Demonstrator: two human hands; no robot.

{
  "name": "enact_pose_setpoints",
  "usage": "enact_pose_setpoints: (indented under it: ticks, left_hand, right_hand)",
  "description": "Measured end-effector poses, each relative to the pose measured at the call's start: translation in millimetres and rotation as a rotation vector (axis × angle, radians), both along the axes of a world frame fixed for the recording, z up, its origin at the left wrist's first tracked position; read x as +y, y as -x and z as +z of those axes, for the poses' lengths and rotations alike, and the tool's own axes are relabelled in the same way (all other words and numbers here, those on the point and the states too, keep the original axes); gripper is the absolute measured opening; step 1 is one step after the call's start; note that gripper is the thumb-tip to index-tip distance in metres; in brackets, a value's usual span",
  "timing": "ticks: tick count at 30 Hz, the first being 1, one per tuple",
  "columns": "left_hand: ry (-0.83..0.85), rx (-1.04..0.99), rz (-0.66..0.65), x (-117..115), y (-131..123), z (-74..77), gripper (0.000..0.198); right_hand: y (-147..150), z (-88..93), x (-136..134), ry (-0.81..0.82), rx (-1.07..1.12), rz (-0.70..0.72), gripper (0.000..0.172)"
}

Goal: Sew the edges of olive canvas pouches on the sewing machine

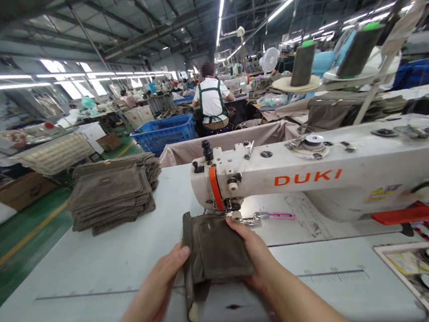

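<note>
A dark olive fabric panel with a folded left edge lies at the needle end of a white sewing machine. My left hand grips the panel's left edge, thumb on top and the other fingers underneath. On the panel's right side, my right hand is closed around the fabric, its thumb near the presser foot. The panel's far edge reaches under the machine head. Beside the foot, a pair of pink-handled thread snips rests on the machine bed.
A stack of similar olive pieces sits on the table's left. Behind the machine are a fabric-lined trough, a blue crate and a person in a green apron. Thread cones stand above; a bobbin tray is at right.
</note>
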State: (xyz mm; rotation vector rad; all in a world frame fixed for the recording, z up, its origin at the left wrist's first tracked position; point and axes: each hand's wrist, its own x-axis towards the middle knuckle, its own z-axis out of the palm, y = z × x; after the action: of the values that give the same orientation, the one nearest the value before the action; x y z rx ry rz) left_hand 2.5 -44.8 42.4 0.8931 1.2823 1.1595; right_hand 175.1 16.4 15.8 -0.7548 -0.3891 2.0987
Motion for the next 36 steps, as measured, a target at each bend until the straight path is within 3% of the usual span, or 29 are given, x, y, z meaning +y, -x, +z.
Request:
enact_pose_setpoints:
  ticks: [3,11,14,16,18,20,22,25,27,29,32,34,36]
  left_hand:
    - [0.054,-0.117,-0.083,2,0,4.6,0.039]
    - [0.136,-0.268,0.108,7,-9,6.0,0.047]
    - [0.265,-0.174,0.118,2,4,0.1,0.040]
    - [0.250,0.066,0.075,-5,20,-4.9,0.037]
    - [0.089,0.498,0.092,-14,35,-8.5,0.040]
    - [-0.185,0.964,0.094,-23,41,-9.4,0.043]
    - [-0.493,1.267,-0.078,-30,33,-8.8,0.047]
    - [-0.857,1.406,-0.526,-34,7,-11.4,0.038]
    - [-0.950,1.390,-0.605,-34,-8,-16.7,0.027]
    - [-0.909,1.276,-0.551,-34,-12,-21.4,0.025]
    - [-0.634,1.080,-0.325,-37,-6,-19.6,0.023]
    - [-0.431,1.023,-0.097,-39,0,-11.9,0.022]
    - [-0.345,0.994,0.026,-40,3,-3.7,0.023]
  right_hand:
    - [0,0.6,-3,0.005,0.015,-0.007,0.034]
    - [-4,8.4,-7,-0.018,0.018,-0.057,0.028]
    - [-9,8.4,-24,-0.098,-0.120,0.005,0.029]
    - [-16,6.2,-40,-0.234,-0.365,0.105,0.029]
    - [-25,3.7,-54,-0.407,-0.667,0.192,0.024]
    - [-34,2.3,-65,-0.559,-0.935,0.276,0.017]
    - [-41,1.3,-71,-0.673,-1.107,0.365,0.011]
    - [-47,-4.3,-79,-0.897,-1.199,0.449,0.010]
    - [-49,-13.0,-83,-1.124,-1.256,0.433,0.018]
    - [-49,-24.4,-86,-1.386,-1.358,0.294,0.023]
    - [-45,-38.9,-85,-1.688,-1.458,0.008,0.031]
    - [-43,-43.3,-81,-1.775,-1.451,-0.078,0.033]
    - [-42,-43.3,-78,-1.797,-1.428,-0.101,0.030]
